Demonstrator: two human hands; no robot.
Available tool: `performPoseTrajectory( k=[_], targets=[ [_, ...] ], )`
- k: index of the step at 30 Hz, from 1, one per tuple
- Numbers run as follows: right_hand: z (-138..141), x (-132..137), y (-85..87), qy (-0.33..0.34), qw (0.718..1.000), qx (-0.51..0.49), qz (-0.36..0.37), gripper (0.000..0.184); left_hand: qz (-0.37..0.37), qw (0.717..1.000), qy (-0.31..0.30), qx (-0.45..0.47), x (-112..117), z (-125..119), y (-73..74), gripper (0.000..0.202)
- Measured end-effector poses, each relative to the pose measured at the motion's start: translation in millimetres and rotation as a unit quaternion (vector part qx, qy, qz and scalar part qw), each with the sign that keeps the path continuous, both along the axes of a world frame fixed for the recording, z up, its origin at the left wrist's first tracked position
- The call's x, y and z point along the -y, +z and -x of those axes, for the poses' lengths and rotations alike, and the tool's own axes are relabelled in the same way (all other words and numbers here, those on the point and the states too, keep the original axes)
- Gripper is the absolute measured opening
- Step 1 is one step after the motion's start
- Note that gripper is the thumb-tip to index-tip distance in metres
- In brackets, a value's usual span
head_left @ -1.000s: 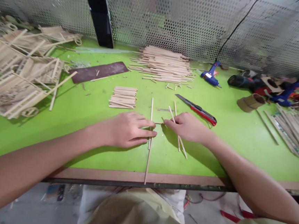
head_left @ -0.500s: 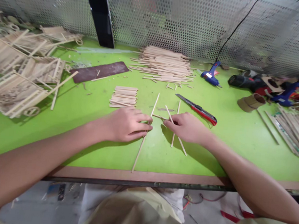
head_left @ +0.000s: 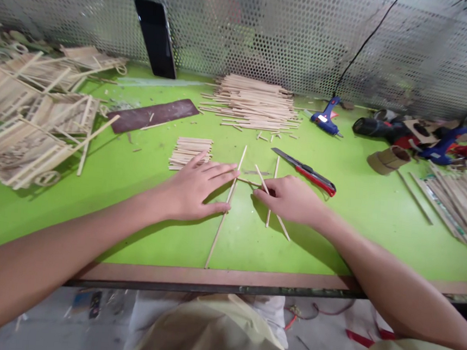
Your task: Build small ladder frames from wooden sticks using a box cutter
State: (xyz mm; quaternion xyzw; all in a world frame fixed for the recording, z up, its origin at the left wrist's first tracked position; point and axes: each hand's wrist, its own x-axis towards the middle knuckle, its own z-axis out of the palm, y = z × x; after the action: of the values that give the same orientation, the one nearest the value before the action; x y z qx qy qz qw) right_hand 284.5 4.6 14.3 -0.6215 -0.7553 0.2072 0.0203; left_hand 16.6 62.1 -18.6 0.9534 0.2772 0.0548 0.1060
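My left hand (head_left: pixel 193 188) lies with its fingers spread, thumb and fingertips touching a long thin wooden stick (head_left: pixel 216 236) that slants toward the table's front edge. Closed in a pinch, my right hand (head_left: pixel 294 201) holds a wooden stick (head_left: pixel 283 228) that tilts down to the right. Another stick (head_left: pixel 276 167) passes under that hand, and a short piece (head_left: pixel 247 181) reaches from the fingers to the long stick. Whether these pieces are joined is hidden by the fingers. Beside my left hand is a stack of short sticks (head_left: pixel 184 151); a red utility knife (head_left: pixel 311 176) lies beyond my right hand.
At the back stand a large pile of sticks (head_left: pixel 256 103), a phone (head_left: pixel 155 37) and a blue glue gun (head_left: pixel 327 117). A brown strip (head_left: pixel 152 115) and small wooden carts (head_left: pixel 35 147) are left. A bamboo cup (head_left: pixel 388 160) and flat strips (head_left: pixel 459 208) sit right.
My left hand has spread its fingers and thumb apart, its fingertips shifting up along the long stick. My right hand keeps its pinch in nearly the same place.
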Motion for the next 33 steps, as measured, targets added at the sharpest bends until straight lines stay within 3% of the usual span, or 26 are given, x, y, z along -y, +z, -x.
performPoseTrajectory(
  k=[6,14,23,33],
  targets=[
    [3,2,5.2,-0.001,0.999,0.029,-0.016,0.046,0.041,0.999,-0.019,-0.018,4,-1,2.7,0.086],
    [5,2,8.7,-0.008,0.998,0.058,-0.013,0.056,0.024,0.999,-0.044,0.009,2,4,2.0,0.078],
    [8,7,11.1,-0.011,0.999,0.05,0.0,0.058,-0.046,0.989,-0.142,0.003,-3,11,11.0,0.045],
    [8,8,13.9,-0.01,1.0,0.023,0.01,0.06,-0.036,0.992,-0.118,-0.001,-12,13,8.1,0.055]
  ],
)
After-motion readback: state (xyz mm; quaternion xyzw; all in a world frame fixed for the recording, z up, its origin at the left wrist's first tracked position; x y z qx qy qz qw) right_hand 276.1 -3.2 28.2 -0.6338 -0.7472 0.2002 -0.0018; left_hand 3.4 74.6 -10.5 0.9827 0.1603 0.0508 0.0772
